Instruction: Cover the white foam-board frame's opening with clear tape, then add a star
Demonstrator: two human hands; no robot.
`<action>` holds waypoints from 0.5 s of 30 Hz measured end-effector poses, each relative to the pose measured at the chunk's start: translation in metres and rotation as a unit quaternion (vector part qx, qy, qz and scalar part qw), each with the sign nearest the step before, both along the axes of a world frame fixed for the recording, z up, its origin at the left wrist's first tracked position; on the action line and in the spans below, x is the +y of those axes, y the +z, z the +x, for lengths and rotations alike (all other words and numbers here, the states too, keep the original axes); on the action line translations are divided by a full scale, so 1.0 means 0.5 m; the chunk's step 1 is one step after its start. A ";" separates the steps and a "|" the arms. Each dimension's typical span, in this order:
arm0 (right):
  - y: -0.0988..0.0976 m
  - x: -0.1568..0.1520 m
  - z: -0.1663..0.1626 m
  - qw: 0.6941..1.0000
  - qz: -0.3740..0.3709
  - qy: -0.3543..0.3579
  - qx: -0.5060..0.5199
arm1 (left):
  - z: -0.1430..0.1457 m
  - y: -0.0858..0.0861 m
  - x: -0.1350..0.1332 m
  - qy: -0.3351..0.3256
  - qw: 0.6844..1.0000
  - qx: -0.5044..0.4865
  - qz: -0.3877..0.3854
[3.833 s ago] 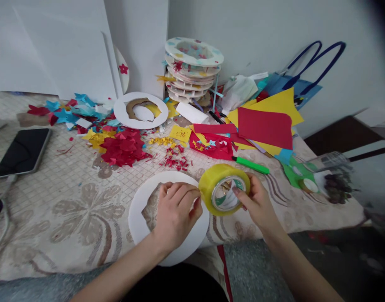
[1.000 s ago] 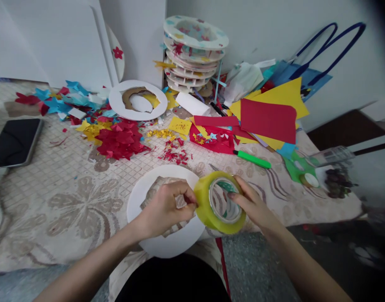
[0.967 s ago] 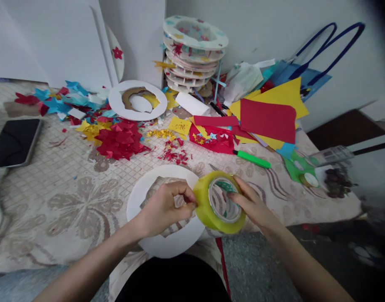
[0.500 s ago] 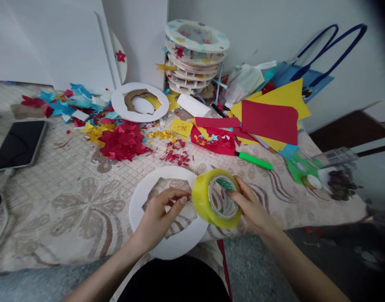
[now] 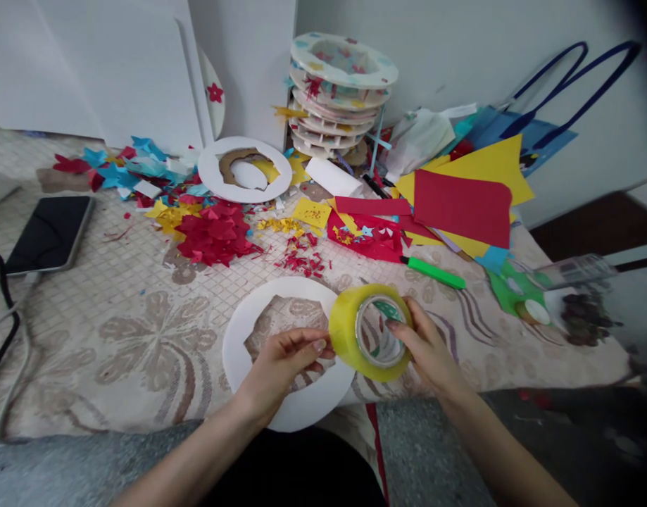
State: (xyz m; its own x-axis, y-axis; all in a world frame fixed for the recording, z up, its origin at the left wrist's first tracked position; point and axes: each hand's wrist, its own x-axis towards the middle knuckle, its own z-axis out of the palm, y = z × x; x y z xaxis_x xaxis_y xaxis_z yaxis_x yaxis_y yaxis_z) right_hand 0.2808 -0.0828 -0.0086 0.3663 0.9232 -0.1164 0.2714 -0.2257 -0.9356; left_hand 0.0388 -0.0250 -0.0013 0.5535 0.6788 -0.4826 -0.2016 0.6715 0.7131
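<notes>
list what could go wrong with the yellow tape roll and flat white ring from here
The yellow tape roll in the right hand might nudge the flat white ring, which it overlaps in view. That ring reaches the front edge of the beige patterned cloth, so it could slip off. Loose red paper scraps just beyond the ring could stick to exposed adhesive.

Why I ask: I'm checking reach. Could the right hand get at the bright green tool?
Probably not while the right hand holds the tape roll, though the way to the green tool looks free.
</notes>
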 end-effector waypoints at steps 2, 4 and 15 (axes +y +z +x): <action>0.001 0.000 -0.002 1.000 0.000 -0.001 0.021 | 0.006 0.000 -0.001 0.024 0.998 -0.024 -0.050; 0.003 0.002 -0.005 0.999 -0.002 0.000 0.042 | 0.011 0.001 -0.002 0.041 0.994 -0.043 -0.088; 0.009 0.004 -0.009 0.998 0.003 -0.005 0.060 | 0.002 -0.006 0.004 -0.013 0.996 0.038 0.081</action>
